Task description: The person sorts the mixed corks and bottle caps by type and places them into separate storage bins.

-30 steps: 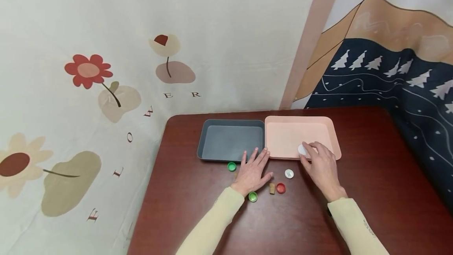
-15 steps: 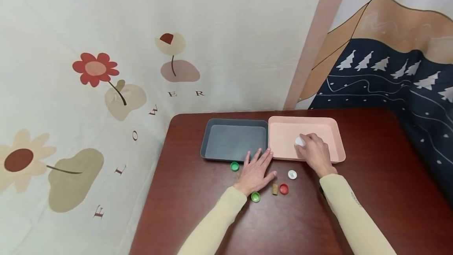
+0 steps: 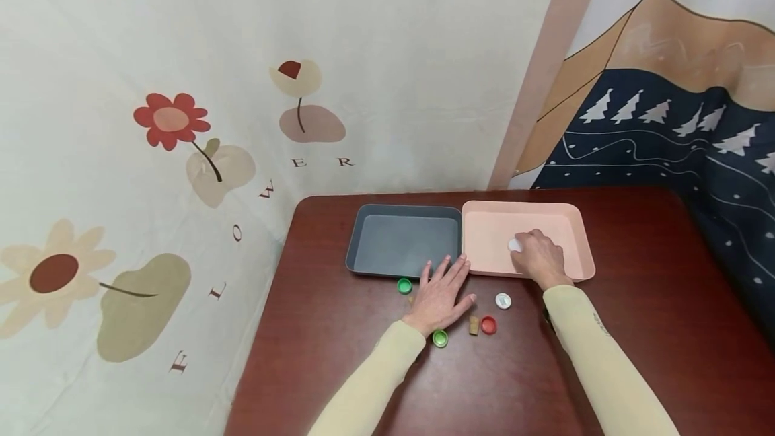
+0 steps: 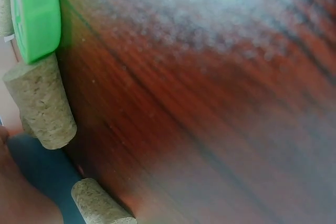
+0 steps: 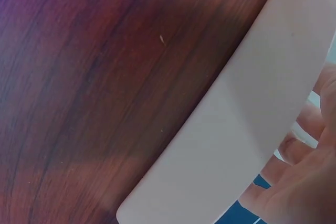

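A white cap (image 3: pixel 514 245) is held in the right hand (image 3: pixel 541 258), pinched between thumb and fingers; the grip is narrow, closed down to the cap's size. The cap is located within the outline of the pink tray (image 3: pixel 486 241), near its middle; whether the tray floor is touched by it cannot be told. The left hand (image 3: pixel 437 296) is laid palm down with fingers spread wide and nothing gripped. Its fingertips are placed at the near edges of the pink tray and the gray tray (image 3: pixel 404 237), close to where the two are set side by side. A dark green cap (image 3: pixel 404 286) is seen just beside the left hand, in front of the gray tray, and a light green cap (image 3: pixel 440 338) is seen near the wrist. A cork (image 3: pixel 473 325) and a red cap (image 3: pixel 488 325) are placed close together between the hands, with a second white cap (image 3: pixel 503 301) lying a little farther forward. All are supported by the brown table (image 3: pixel 303 328), which is backed by a pale cloth (image 3: pixel 412 73) printed with flowers and letters.
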Motion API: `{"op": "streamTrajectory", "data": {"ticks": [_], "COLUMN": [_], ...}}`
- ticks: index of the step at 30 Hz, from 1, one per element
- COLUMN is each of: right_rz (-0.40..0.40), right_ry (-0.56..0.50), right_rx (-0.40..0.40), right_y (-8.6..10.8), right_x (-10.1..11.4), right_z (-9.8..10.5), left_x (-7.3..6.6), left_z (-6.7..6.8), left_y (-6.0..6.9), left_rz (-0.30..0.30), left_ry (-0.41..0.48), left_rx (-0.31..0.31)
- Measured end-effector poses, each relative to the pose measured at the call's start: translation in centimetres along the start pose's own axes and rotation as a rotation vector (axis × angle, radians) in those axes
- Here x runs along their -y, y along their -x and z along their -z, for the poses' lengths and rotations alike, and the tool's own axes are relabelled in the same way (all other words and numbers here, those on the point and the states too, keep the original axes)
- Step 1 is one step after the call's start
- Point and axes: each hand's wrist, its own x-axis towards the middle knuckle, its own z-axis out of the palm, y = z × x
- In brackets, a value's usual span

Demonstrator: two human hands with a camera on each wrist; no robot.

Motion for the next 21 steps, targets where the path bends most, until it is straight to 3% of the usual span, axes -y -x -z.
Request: {"op": "streamTrajectory", "data": {"ticks": [6,13,21], "right_rz": [0.006,0.142,0.251], "right_ry": [0.000,-0.038,-0.091], "right_rx": [-0.055,-0.254,-0.356], "right_y": [0.5,3.1,6.3], "right_x": [0.0,0.6,1.5], "right_z": [0.0,0.4,-0.1], "left_x": [0.1,0.2,0.1], "left_z": [-0.2,-0.2,0.0], "left_y": [0.0,0.0,-0.1], "left_rz": [-0.008,-0.010,-0.012], "left_ry": [0.021,0.034,0.027], "left_rx": [-0.017,-0.012,-0.012]}}
